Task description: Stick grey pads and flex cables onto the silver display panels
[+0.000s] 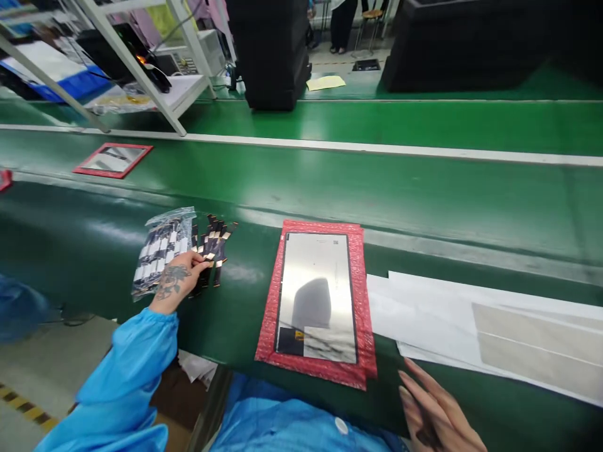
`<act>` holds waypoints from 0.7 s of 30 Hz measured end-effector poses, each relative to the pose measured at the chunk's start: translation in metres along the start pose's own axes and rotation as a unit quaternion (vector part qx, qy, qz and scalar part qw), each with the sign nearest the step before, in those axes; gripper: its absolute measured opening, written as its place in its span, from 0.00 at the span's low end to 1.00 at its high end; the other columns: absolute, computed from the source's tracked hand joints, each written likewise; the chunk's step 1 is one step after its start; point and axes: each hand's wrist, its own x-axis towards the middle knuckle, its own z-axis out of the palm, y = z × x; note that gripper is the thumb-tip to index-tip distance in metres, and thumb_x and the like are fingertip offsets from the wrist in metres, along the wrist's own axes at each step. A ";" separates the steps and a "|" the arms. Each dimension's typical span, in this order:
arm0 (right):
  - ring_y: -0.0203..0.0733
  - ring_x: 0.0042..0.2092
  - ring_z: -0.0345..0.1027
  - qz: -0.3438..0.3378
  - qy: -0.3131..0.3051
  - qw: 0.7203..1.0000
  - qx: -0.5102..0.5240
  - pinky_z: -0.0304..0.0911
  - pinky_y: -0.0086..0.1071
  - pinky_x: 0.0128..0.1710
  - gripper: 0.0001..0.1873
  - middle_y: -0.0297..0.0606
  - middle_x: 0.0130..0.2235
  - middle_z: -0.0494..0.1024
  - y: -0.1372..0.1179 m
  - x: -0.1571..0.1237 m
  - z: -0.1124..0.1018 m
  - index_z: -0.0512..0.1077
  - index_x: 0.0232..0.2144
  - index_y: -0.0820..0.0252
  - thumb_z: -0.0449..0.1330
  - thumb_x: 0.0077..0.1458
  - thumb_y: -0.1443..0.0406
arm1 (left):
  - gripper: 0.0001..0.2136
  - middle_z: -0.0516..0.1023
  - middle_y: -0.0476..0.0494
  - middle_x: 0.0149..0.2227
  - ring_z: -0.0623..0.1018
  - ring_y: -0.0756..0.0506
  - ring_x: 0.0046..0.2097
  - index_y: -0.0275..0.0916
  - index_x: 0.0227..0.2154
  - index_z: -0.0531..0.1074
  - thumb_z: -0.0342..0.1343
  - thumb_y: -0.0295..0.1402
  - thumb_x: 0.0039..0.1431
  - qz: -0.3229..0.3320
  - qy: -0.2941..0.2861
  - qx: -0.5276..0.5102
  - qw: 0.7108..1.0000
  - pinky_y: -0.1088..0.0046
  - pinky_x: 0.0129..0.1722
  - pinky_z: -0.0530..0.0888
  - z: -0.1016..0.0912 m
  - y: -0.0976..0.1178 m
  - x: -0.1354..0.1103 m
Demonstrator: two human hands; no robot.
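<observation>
My left hand (181, 276) pinches the end of a black flex cable at a loose pile of flex cables (217, 238) with gold ends. Beside the wrist lies a clear zip bag (162, 248) packed with more strips, partly behind the hand. In front of me a display panel (318, 295), its silvery back facing up, rests on red bubble-wrap sheets (268, 336). At the lower right, my right hand (436, 411) holds nothing, fingers stretched out and slightly blurred. It is nearest to the white paper sheets (424, 314) and apart from the panel.
Another panel on red wrap (113, 160) lies farther left on the green bench (424, 201). A white metal rack (136, 63) stands at the back left. Stacked black trays (271, 53) and a large black object (456, 44) stand behind, with a yellow paper (326, 83) between them.
</observation>
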 end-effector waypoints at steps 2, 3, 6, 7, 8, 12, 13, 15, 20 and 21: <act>0.53 0.47 0.78 0.016 0.014 1.000 0.018 0.76 0.41 0.32 0.25 0.35 0.54 0.78 -0.007 0.005 -0.002 0.66 0.56 0.24 0.52 0.62 0.63 | 0.11 0.68 0.53 0.20 0.70 0.48 0.25 0.38 0.22 0.67 0.59 0.37 0.55 -0.018 -0.017 -0.014 1.000 0.74 0.29 0.65 -0.003 0.001 0.001; 0.53 0.47 0.78 0.030 0.018 0.999 0.023 0.76 0.42 0.33 0.24 0.35 0.53 0.78 -0.011 0.008 -0.004 0.67 0.55 0.24 0.52 0.62 0.63 | 0.13 0.68 0.54 0.19 0.69 0.49 0.24 0.38 0.21 0.67 0.59 0.39 0.55 -0.026 -0.020 -0.023 0.999 0.75 0.27 0.64 -0.006 0.002 0.001; 0.54 0.44 0.77 0.081 0.035 0.995 0.039 0.75 0.45 0.34 0.20 0.35 0.48 0.80 -0.021 0.016 -0.014 0.72 0.48 0.22 0.55 0.60 0.61 | 0.16 0.68 0.53 0.19 0.68 0.49 0.23 0.40 0.20 0.68 0.63 0.45 0.51 -0.023 -0.005 -0.128 0.991 0.75 0.24 0.62 -0.020 0.004 -0.005; 0.54 0.42 0.77 0.101 0.039 0.993 0.052 0.75 0.45 0.34 0.18 0.35 0.44 0.80 -0.025 0.021 -0.017 0.74 0.44 0.22 0.56 0.59 0.60 | 0.16 0.69 0.51 0.20 0.68 0.49 0.24 0.40 0.21 0.70 0.65 0.46 0.49 -0.014 0.004 -0.178 0.984 0.74 0.24 0.62 -0.024 0.008 -0.011; 0.54 0.40 0.77 0.125 0.034 0.989 0.071 0.75 0.44 0.32 0.15 0.35 0.41 0.80 -0.030 0.026 -0.018 0.76 0.41 0.23 0.57 0.59 0.59 | 0.15 0.71 0.50 0.21 0.68 0.48 0.25 0.41 0.21 0.71 0.66 0.46 0.47 -0.007 0.014 -0.238 0.971 0.73 0.25 0.63 -0.027 0.014 -0.020; 0.54 0.31 0.75 0.204 -0.123 0.952 0.193 0.70 0.42 0.24 0.08 0.35 0.31 0.80 -0.050 0.060 -0.011 0.80 0.33 0.30 0.60 0.55 0.52 | 0.12 0.72 0.49 0.24 0.70 0.48 0.29 0.40 0.21 0.74 0.69 0.41 0.43 -0.006 0.005 -0.418 0.909 0.74 0.28 0.66 -0.017 0.060 -0.076; 0.53 0.29 0.74 0.210 -0.187 0.932 0.229 0.70 0.42 0.24 0.07 0.35 0.28 0.80 -0.057 0.070 -0.006 0.81 0.30 0.33 0.62 0.53 0.50 | 0.12 0.71 0.50 0.23 0.69 0.49 0.28 0.39 0.19 0.73 0.69 0.40 0.43 -0.007 -0.022 -0.427 0.904 0.74 0.27 0.66 -0.007 0.076 -0.091; 0.51 0.27 0.72 0.222 -0.293 0.882 0.294 0.69 0.42 0.26 0.10 0.34 0.25 0.79 -0.071 0.089 0.008 0.82 0.27 0.39 0.65 0.48 0.47 | 0.13 0.68 0.51 0.20 0.65 0.52 0.25 0.37 0.18 0.73 0.68 0.39 0.44 -0.047 -0.156 -0.491 0.856 0.76 0.26 0.62 0.015 0.107 -0.117; 0.42 0.26 0.66 0.280 -0.366 0.791 0.402 0.62 0.36 0.27 0.15 0.31 0.23 0.75 -0.098 0.118 0.037 0.79 0.24 0.50 0.72 0.39 0.48 | 0.16 0.64 0.52 0.17 0.60 0.54 0.22 0.34 0.16 0.73 0.70 0.42 0.39 -0.115 -0.304 -0.575 0.751 0.76 0.23 0.57 0.055 0.152 -0.140; 0.41 0.25 0.64 0.282 -0.360 0.784 0.420 0.59 0.35 0.26 0.15 0.31 0.21 0.73 -0.099 0.121 0.040 0.77 0.21 0.50 0.73 0.37 0.50 | 0.17 0.65 0.52 0.17 0.60 0.55 0.22 0.34 0.16 0.73 0.70 0.43 0.39 -0.115 -0.309 -0.579 0.746 0.76 0.23 0.56 0.057 0.154 -0.140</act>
